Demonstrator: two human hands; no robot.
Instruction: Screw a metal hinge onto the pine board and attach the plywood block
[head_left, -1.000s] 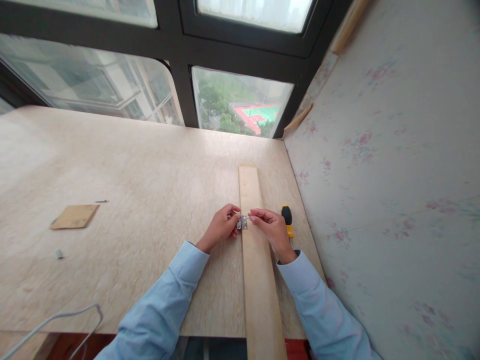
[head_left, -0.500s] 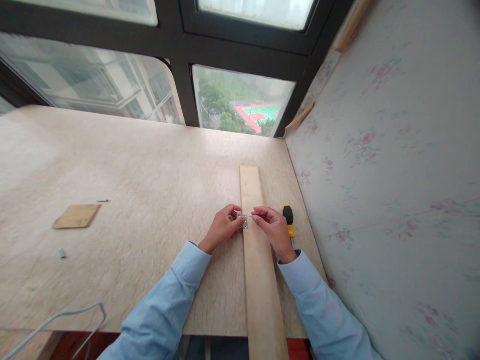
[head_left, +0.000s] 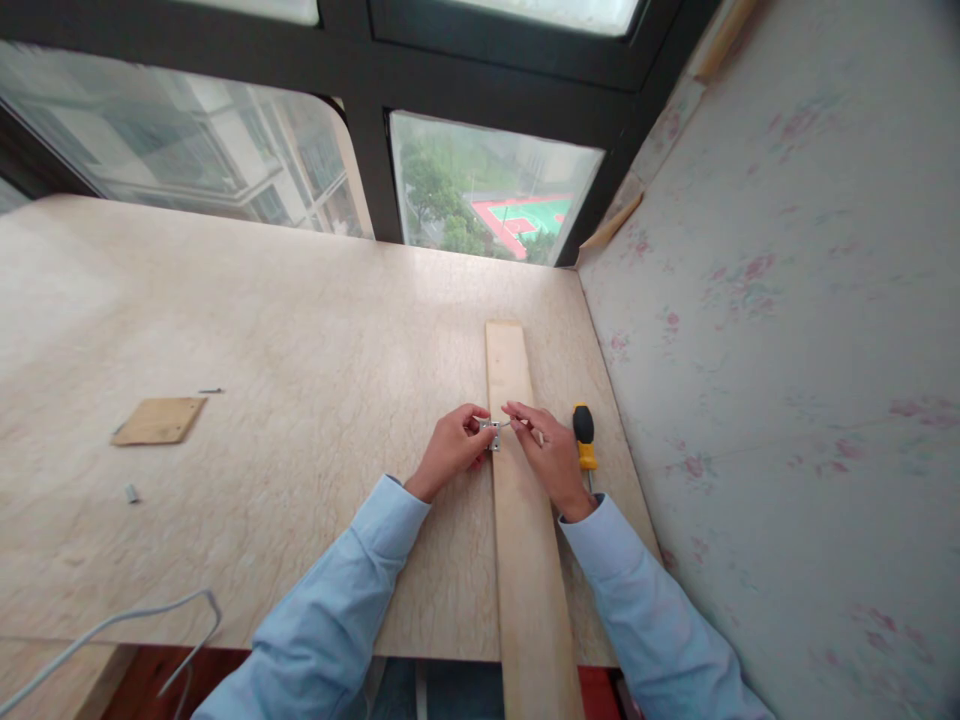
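Observation:
A long pale wooden board point(head_left: 529, 560) lies lengthwise on the table, its near end past the front edge. At the board's left edge my left hand point(head_left: 454, 448) pinches a small silver metal fitting with holes point(head_left: 493, 437), which looks like a latch or hinge. My right hand point(head_left: 546, 450), above the board, pinches a thin silver metal rod point(head_left: 506, 423) between thumb and fingertips. The rod's left end is at the fitting; whether they are joined I cannot tell. A yellow and black screwdriver point(head_left: 583, 430) lies just right of my right hand, its shaft partly visible.
To the left on the table point(head_left: 300, 450) are a small thin wooden piece point(head_left: 159, 421), a thin dark metal item point(head_left: 211, 390) and a small grey piece point(head_left: 132, 494). A pale cable point(head_left: 150, 610) crosses the near left edge. A papered wall point(head_left: 750, 400) bounds the right side.
The camera view has shifted slightly. My right fingers have tilted the thin rod, its right end now higher. My left hand keeps the fitting at the board's edge.

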